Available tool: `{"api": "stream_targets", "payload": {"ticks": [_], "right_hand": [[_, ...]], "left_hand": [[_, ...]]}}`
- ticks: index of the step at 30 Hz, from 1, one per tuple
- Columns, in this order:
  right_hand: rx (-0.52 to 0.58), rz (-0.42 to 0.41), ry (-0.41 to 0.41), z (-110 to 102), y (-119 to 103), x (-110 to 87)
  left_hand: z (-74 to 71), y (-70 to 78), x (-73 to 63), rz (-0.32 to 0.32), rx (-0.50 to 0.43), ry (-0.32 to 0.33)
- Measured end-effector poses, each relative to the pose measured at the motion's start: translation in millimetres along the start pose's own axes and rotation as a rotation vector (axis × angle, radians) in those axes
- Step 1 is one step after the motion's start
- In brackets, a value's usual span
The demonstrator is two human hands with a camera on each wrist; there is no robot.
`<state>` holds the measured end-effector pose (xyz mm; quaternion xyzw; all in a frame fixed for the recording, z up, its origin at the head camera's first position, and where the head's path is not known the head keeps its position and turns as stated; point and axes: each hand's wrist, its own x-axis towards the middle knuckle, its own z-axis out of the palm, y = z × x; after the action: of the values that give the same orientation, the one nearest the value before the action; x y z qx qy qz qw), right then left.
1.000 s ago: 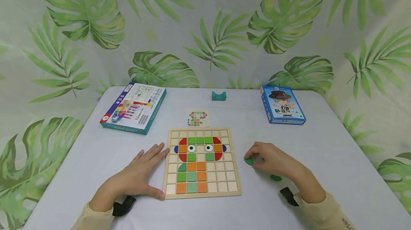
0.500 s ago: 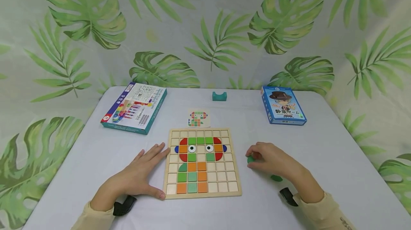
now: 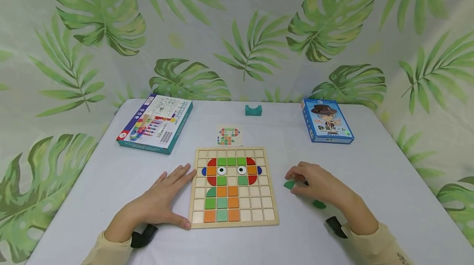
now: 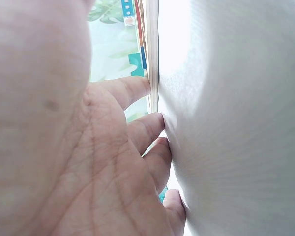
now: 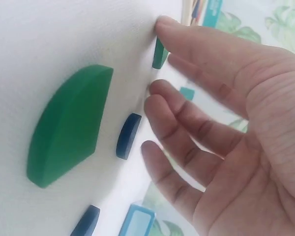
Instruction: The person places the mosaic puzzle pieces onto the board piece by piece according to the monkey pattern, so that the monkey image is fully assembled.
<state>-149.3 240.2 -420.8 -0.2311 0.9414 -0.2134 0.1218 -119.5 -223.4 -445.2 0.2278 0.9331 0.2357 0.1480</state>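
Observation:
In the head view, a wooden grid board point(image 3: 255, 224) holds red, green, orange and blue tiles and two eye discs, forming an animal figure. My left hand point(image 3: 157, 203) lies spread at the board's left edge, fingertips and thumb touching it. Right of the board, my right hand point(image 3: 314, 182) pinches a green quarter-circle tile point(image 3: 289, 184) between thumb and forefinger, low at the tabletop. The right wrist view shows this green tile point(image 5: 160, 53) partly behind the thumb. Another green quarter-circle tile point(image 5: 71, 128) lies nearer the wrist, and blue tiles point(image 5: 129, 136) lie beneath the other fingers.
A pattern card point(image 3: 229, 135) lies behind the board. Farther back stands a teal notched block point(image 3: 253, 110). One toy box point(image 3: 157, 123) lies at back left, a blue game box point(image 3: 327, 121) at back right. Leaf-print cloth hangs behind the white table.
Between my right fingers the green tile has turned and shifted slightly; the hand has moved a little to the right. My left hand and the board stay in place.

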Motion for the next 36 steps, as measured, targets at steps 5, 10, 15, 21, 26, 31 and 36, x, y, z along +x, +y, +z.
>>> {"api": "stream_targets", "payload": {"ticks": [5, 10, 15, 21, 26, 31, 36], "right_hand": [[-0.017, -0.067, 0.013, 2, 3, 2.3], [-0.037, -0.035, 0.021, 5, 1, 4.5], [-0.128, -0.043, 0.064, 10, -6, 7.1], [-0.125, -0.051, 0.062, 10, -10, 6.8], [0.055, -0.072, -0.029, 4, -10, -1.8], [0.106, -0.083, -0.082, 4, -10, -2.2], [0.057, -0.082, -0.073, 11, -10, 3.1]], "left_hand": [[0.4, -0.5, 0.5, -0.001, -0.003, -0.003], [-0.1, -0.4, 0.5, 0.004, -0.005, -0.004], [-1.0, 0.6, -0.1, 0.005, -0.004, -0.005], [-1.6, 1.1, -0.7, 0.005, -0.004, -0.007], [-2.4, 1.6, -0.6, 0.006, 0.003, -0.006], [-2.8, 1.6, -0.8, 0.001, -0.01, -0.009], [-2.1, 1.4, -0.7, 0.001, -0.018, -0.011]]}}
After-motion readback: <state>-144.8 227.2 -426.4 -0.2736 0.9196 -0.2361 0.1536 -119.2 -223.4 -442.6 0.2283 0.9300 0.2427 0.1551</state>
